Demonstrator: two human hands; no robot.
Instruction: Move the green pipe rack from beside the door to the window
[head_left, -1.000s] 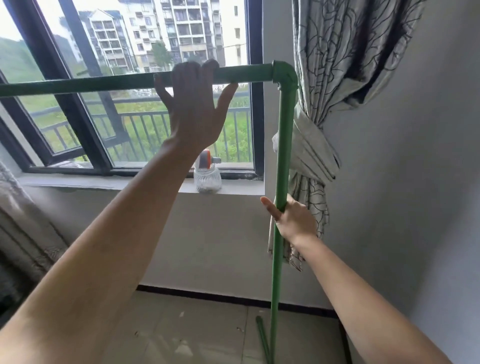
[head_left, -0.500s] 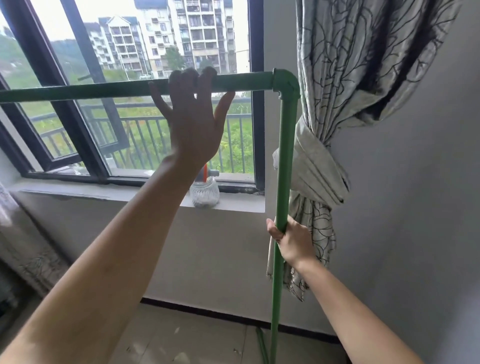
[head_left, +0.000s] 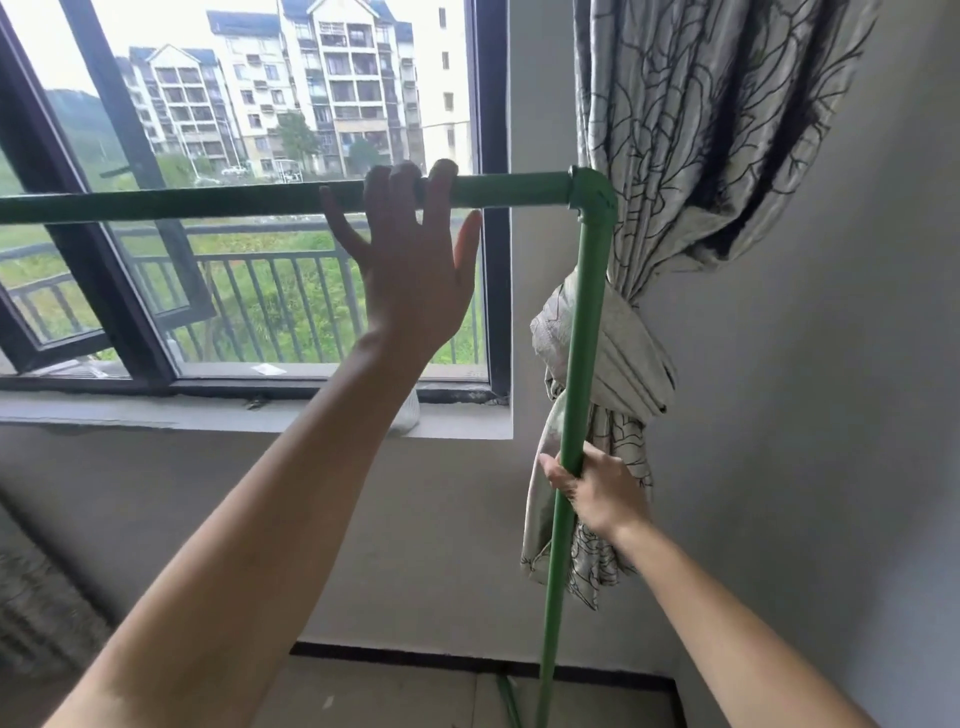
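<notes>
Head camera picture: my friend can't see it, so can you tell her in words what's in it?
Two bare arms hold a green pipe rack in front of a window. The left hand hooks its fingers over the top bar, and the right hand grips the upright pole lower down. A tied-back patterned curtain hangs just behind the pole, and apartment buildings show outside.

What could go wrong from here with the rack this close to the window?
1. The upright pipe stands right in front of the tied curtain; a further shift could snag the knot.
2. The left hand only hooks its fingers over the top bar, thumb splayed, so that grip may slip; the right hand carries most control.
3. A bag-like object sits on the sill, mostly hidden by the forearm, and could get knocked.
</notes>
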